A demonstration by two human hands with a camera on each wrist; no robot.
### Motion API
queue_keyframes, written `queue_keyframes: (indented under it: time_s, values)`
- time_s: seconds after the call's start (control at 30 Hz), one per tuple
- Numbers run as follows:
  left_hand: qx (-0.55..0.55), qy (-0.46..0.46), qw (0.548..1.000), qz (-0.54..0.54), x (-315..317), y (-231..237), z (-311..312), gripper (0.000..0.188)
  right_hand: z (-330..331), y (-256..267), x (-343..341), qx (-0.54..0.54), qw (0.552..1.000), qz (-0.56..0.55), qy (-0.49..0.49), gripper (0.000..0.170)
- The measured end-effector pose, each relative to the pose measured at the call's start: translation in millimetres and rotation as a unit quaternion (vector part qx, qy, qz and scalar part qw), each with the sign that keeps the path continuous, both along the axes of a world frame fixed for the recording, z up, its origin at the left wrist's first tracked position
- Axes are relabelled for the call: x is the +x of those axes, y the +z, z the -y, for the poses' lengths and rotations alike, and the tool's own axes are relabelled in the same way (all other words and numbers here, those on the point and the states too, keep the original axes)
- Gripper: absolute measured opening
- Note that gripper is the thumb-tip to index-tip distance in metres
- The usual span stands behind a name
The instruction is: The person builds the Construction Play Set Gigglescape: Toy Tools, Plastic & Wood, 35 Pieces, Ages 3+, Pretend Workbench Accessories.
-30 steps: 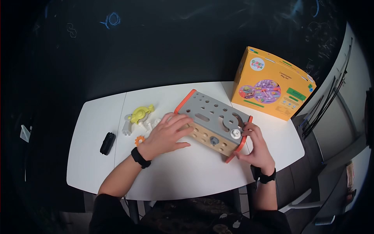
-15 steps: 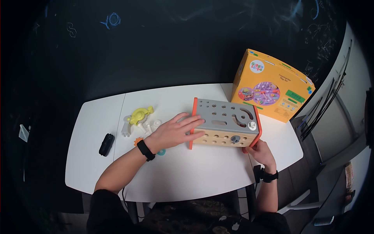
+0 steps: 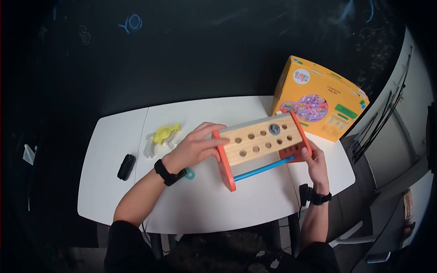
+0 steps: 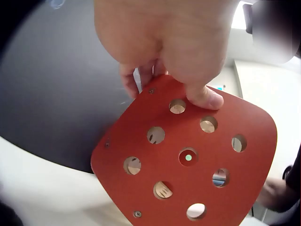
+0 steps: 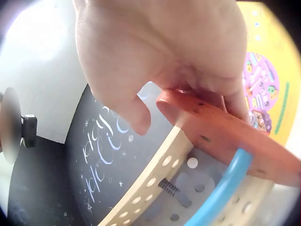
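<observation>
Head view shows a toy workbench (image 3: 260, 140) tilted up between both hands, above the middle-right part of the white table (image 3: 205, 209). One grey fastener (image 3: 274, 129) sits in its wooden face, and in the right wrist view a threaded shank (image 5: 168, 187) pokes through a wooden panel, so that piece looks fitted. A yellow-green piece (image 3: 165, 134) and a teal ring (image 3: 190, 174) lie apart from the bench, so the work seems only partly along, as a judgement. The left hand (image 3: 193, 145) grips the left red end panel (image 3: 226, 170), its thumb on the outer side and its fingers over the edge. The right hand (image 3: 317, 166) has its fingers curled behind the right red end panel (image 5: 235, 132), the thumb apart from them; I cannot tell whether that thumb touches the panel. The wooden face points towards the person, the grey top (image 3: 250, 123) away towards the blackboard (image 3: 182, 59), and the blue rod (image 3: 264, 169) is on the near side. The long axis runs left to right, the right end angled farther off.
</observation>
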State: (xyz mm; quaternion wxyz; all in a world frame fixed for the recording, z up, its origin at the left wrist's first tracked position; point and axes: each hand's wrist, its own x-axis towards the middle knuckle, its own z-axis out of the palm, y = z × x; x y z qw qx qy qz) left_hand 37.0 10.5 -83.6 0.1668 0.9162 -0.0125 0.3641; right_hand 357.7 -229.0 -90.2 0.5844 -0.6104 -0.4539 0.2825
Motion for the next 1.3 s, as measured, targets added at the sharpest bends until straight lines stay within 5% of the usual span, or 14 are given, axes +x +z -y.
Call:
queue_keyframes:
  time_s: [0.07, 0.23, 0.3, 0.73, 1.03, 1.13, 1.3]
  values:
    - [-0.088, 0.016, 0.996, -0.013, -6.0, -7.1, 4.8, 0.042, -2.0, -0.1, 7.3, 0.039, 0.997, 0.072, 0.015, 0.048]
    - [-0.285, 0.049, 0.957, -0.012, -12.8, -26.8, 17.7, 0.043, -17.2, 5.4, 7.8, 0.060, 0.997, 0.050, 0.015, 0.041]
    - [-0.415, 0.003, 0.910, -0.003, -14.8, -39.9, 19.9, 0.041, -28.5, 12.7, 4.0, 0.047, 0.996, 0.080, -0.002, 0.039]
    - [-0.516, 0.041, 0.853, -0.070, -30.4, -81.8, 44.7, 0.027, -115.9, 28.9, -3.2, -0.036, 0.957, 0.280, -0.065, 0.034]
    - [-0.384, 0.114, 0.893, -0.205, -54.5, -54.5, 47.4, 0.024, -159.3, 23.8, -13.8, -0.088, 0.927, 0.364, 0.019, 0.036]
    - [-0.240, 0.047, 0.944, -0.223, -60.9, -53.1, 35.0, 0.026, -167.8, 29.2, -23.2, -0.102, 0.915, 0.389, 0.045, 0.037]
    - [-0.069, 0.178, 0.947, -0.258, -65.0, -63.1, 5.0, 0.026, -180.2, 28.8, -31.7, -0.109, 0.894, 0.429, 0.073, 0.038]
